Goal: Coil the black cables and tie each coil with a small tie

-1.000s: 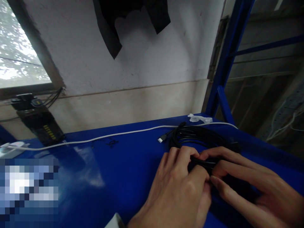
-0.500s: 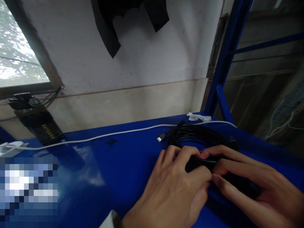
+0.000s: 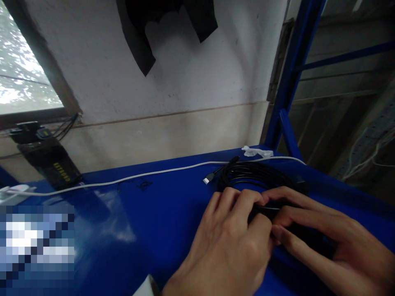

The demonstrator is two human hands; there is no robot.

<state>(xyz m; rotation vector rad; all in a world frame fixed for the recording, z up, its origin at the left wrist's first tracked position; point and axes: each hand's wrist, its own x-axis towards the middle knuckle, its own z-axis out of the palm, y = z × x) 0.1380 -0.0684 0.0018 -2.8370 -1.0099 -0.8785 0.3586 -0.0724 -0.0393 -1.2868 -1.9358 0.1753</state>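
A coil of black cable (image 3: 259, 174) lies on the blue table (image 3: 154, 222), a USB plug (image 3: 208, 178) sticking out at its left. My left hand (image 3: 231, 234) is closed on the near part of the cable, fingers curled and back of the hand toward the camera. From the right, my right hand (image 3: 327, 230) pinches the same black cable, its fingertips touching those of my left hand. A short stretch of cable shows between the hands; the fingertips partly hide the rest.
A dark bottle (image 3: 51, 160) stands at the back left beside a white power strip (image 3: 17, 193). A white cord (image 3: 166, 169) runs along the table's back. Crumpled white plastic (image 3: 257, 152) lies behind the coil, near a blue metal frame (image 3: 288, 131).
The fingers of my left hand have shifted slightly and curled closer round the cable. My right hand has barely moved, and the coil lies as before.
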